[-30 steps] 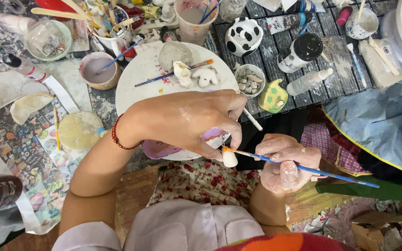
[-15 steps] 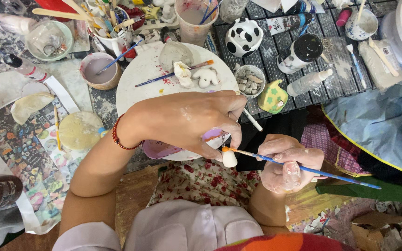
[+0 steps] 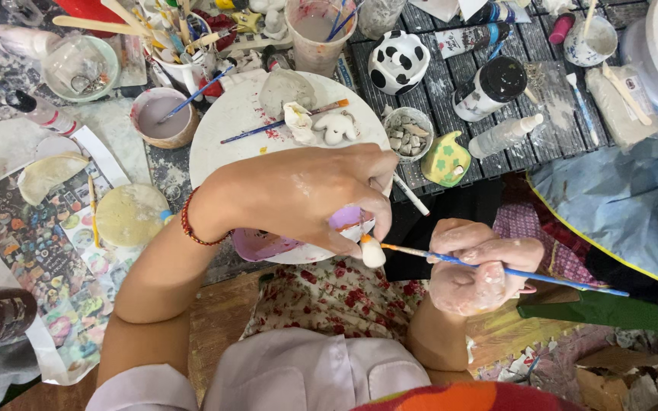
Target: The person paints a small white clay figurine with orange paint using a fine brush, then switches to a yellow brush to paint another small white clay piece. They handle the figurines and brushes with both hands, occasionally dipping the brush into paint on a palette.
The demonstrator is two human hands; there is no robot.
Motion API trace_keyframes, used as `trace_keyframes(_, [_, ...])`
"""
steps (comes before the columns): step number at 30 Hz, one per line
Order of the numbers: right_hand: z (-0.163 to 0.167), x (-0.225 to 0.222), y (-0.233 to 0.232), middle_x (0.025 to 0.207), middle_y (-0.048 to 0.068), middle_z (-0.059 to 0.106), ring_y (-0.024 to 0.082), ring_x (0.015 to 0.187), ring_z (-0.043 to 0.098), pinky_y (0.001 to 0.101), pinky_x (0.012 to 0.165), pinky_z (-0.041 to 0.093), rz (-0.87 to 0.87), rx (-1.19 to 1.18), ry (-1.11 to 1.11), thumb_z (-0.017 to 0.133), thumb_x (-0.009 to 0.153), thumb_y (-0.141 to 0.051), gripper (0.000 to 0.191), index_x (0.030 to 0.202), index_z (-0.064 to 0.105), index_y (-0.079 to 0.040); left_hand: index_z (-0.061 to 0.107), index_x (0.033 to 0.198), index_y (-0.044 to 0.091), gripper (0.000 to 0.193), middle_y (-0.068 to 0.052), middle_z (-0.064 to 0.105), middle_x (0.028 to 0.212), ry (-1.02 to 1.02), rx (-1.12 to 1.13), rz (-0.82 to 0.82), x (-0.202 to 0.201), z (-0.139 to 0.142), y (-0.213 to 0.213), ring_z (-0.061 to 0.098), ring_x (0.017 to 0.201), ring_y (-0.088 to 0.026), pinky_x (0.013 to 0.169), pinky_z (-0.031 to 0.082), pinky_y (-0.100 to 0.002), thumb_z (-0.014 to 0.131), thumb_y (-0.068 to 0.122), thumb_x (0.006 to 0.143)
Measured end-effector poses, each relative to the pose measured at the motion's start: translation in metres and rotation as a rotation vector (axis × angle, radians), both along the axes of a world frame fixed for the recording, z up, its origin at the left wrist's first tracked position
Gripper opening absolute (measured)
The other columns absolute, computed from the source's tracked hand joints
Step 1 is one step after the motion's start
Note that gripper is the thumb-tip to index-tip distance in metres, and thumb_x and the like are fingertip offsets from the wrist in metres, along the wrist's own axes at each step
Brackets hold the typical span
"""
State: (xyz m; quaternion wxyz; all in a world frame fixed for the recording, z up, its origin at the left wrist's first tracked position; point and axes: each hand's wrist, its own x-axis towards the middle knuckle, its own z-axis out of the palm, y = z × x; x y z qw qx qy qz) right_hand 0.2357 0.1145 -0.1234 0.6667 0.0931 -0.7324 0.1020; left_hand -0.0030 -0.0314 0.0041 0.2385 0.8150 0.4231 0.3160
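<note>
My left hand (image 3: 298, 198), with a red bead bracelet on the wrist, pinches a small white clay figure (image 3: 372, 251) with lilac paint on it, just over the near edge of a round white board (image 3: 226, 125). My right hand (image 3: 475, 262) grips a thin blue-handled paintbrush (image 3: 496, 268); its tip touches the figure from the right. Both hands are smeared with pale clay. On the board lie another brush (image 3: 283, 123) and two small white clay pieces (image 3: 317, 125).
A cow-spotted pot (image 3: 399, 59), a black-lidded bottle (image 3: 489, 87), a small bowl of chips (image 3: 408, 134), a green-yellow piece (image 3: 445, 160), a cup of lilac water (image 3: 160, 116) and jars of brushes (image 3: 317, 27) crowd the slatted table. Another person's blue apron (image 3: 611, 205) is at the right.
The brush has shifted slightly against the figure; both hands stay in nearly the same place.
</note>
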Motion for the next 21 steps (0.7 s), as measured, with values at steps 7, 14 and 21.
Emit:
trace_keyframes(7, [0.015,-0.009,-0.015,0.085,0.013,0.063,0.009,0.057,0.052,0.0199,0.045,0.038,0.248,-0.611,-0.238,0.042,0.111,-0.025,0.02,0.124,0.048,-0.011,0.071,0.09,0.01,0.029,-0.014,0.056,0.108,0.38,0.181,0.535,-0.019,-0.001,-0.014,0.056,0.11,-0.034,0.084,0.052,-0.043,0.085,0.025,0.07])
trace_keyframes(14, [0.032,-0.036,-0.025,0.097,0.012,0.071,0.015,0.077,0.069,0.0288,0.071,0.054,0.08,-0.674,-0.844,0.062,0.106,-0.008,0.009,0.111,0.06,-0.001,0.071,0.092,0.01,0.028,-0.013,0.058,0.109,0.391,0.178,0.626,-0.034,-0.004,-0.021,0.059,0.112,-0.034,0.09,0.051,-0.044,0.084,0.019,0.07])
trace_keyframes(21, [0.029,-0.053,-0.03,0.093,0.013,0.07,0.026,0.074,0.071,0.0353,0.068,0.053,0.004,-0.618,-0.98,0.068,0.099,-0.008,0.012,0.106,0.064,0.001,0.071,0.089,0.005,0.034,-0.018,0.058,0.11,0.447,0.164,0.616,-0.03,-0.014,-0.01,0.056,0.116,-0.037,0.088,0.052,-0.045,0.088,0.025,0.067])
